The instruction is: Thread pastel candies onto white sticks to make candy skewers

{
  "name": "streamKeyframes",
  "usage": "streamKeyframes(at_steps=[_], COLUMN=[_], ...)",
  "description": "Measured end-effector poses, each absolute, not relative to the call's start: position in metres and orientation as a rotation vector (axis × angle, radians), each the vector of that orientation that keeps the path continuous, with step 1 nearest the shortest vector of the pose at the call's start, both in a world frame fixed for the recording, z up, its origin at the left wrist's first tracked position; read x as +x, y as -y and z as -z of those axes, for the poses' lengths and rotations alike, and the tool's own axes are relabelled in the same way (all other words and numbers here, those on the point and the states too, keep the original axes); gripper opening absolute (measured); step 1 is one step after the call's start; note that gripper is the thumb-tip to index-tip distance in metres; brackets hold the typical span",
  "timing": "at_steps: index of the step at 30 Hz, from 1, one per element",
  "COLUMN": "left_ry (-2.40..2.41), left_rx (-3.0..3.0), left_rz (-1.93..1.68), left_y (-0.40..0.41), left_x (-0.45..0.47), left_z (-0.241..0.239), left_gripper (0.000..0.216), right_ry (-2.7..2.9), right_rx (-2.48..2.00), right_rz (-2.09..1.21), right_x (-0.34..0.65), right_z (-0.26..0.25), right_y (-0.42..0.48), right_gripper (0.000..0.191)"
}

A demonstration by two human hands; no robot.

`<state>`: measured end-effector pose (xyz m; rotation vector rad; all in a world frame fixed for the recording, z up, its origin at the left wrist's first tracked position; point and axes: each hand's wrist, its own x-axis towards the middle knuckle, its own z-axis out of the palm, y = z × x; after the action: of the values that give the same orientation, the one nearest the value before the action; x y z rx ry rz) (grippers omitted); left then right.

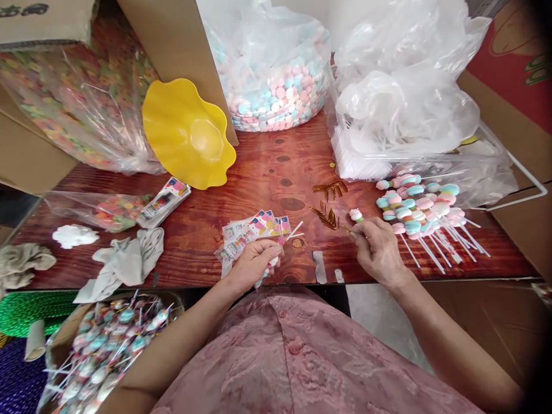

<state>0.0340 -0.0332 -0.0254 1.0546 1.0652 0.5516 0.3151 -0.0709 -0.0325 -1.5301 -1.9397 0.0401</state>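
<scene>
My left hand (257, 260) is closed around a marshmallow skewer (272, 263) at the table's front edge. Its white stick (295, 230) points up and right past my thumb; the fingers hide much of the rest. Under and behind that hand lie printed clear bags (241, 233). To the right, my right hand (377, 247) pinches a thin gold twist tie (347, 229), only its tip showing. More gold twist ties (325, 215) lie left of it, in two small bunches. Just beyond its fingertips is a small marshmallow piece (356, 215). Right of that hand is a pile of marshmallow skewers (416, 204).
A yellow wavy bowl (190, 135) leans by a large bag of gummies (81, 103). Behind are a bag of marshmallows (276, 86) and a plastic-covered tray (401, 164). Cloth gloves (129, 259) lie left. Below, a box holds wrapped skewers (103, 351).
</scene>
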Motion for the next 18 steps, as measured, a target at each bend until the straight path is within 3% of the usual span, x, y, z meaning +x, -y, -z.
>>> streamKeyframes(at_steps=[3,8,12,18], left_ry=[-0.961,-0.968,-0.965,-0.942], left_rx=[1.286,1.471,1.423,1.331], left_rz=[-0.561,-0.690,-0.642,-0.667], left_y=[0.031,0.026,0.027,0.028], left_x=[0.048,0.061,0.041,0.023], left_z=[0.025,0.024,0.025,0.031], left_gripper=[0.036,0.031,0.029,0.045], right_ry=[1.907,1.832,1.760,1.673], right_rx=[-1.404,-1.370,-1.304,-1.240], right_rz=[-0.210,-0.069,-0.336,-0.557], right_x=[0.276,0.208,0.193,0.189], right_z=[0.016,0.026,0.044,0.055], right_y=[0.073,0.066,0.057,0.054], right_gripper=[0.011,0.017,0.021,0.015])
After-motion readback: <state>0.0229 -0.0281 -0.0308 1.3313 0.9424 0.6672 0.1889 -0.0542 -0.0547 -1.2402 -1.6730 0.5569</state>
